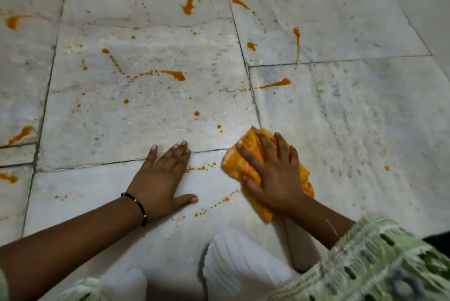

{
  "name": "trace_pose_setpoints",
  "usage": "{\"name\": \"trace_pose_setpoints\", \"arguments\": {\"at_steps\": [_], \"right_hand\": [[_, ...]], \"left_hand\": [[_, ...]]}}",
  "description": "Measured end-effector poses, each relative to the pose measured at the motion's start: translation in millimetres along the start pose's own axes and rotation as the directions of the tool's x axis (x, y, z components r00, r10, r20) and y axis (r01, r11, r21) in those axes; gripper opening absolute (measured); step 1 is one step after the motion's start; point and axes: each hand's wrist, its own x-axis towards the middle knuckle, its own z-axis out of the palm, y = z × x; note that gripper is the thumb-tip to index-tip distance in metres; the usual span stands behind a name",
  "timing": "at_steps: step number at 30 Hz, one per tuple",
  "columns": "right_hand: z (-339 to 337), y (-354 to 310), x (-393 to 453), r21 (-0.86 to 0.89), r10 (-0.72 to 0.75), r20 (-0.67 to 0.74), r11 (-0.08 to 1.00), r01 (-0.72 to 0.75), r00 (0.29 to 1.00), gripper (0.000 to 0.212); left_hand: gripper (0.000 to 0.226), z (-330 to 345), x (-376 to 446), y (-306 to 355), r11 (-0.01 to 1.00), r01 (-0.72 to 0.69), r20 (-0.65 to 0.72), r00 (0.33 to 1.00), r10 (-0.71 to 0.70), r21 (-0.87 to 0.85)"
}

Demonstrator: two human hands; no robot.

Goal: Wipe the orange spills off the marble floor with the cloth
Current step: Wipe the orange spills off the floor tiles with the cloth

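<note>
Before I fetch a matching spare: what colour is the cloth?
The cloth under the right hand is orange-yellow; the head view shows it.

I can read no text, label, brand, number or sign anywhere in my view.
</note>
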Motion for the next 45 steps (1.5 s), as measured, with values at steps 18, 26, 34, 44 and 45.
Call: {"name": "trace_pose_setpoints", "arguments": {"at_steps": [18, 26, 34, 44, 45], "right_hand": [[-0.2, 10.0, -22.5, 0.093, -0.268, -0.025, 0.959, 0.269, 0.963, 0.061], [-7.0, -12.7, 30.8, -0.039, -0.083, 0.036, 0.996, 0.084, 0.996, 0.061], [-4.5, 17.5, -32.6, 0.009, -0.440, 0.027, 0.898, 0.440, 0.897, 0.056], [2.9, -36.7, -20.4, -0.066, -0.397, 0.048, 0.914, 0.399, 0.917, 0.056], [3.8, -31.6, -31.0, -0.065, -0.452, 0.055, 0.888, 0.455, 0.890, 0.053]], "left_hand": [[0.107, -1.0, -26.6, -15.7, 0.985, 0.006, -0.119, 0.992, -0.027, -0.175], [0.112, 4.7, -40.0, -21.2, 0.984, 0.039, -0.102, 0.993, -0.058, -0.172], [0.114, 12.8, -45.3, -18.6, 0.987, 0.018, -0.059, 0.998, -0.028, -0.160], [0.119, 6.3, -37.9, -14.3, 0.992, -0.047, -0.077, 0.996, 0.038, -0.120], [0.119, 8.0, -40.6, -16.0, 0.991, -0.039, -0.075, 0.997, 0.030, -0.129]]}}
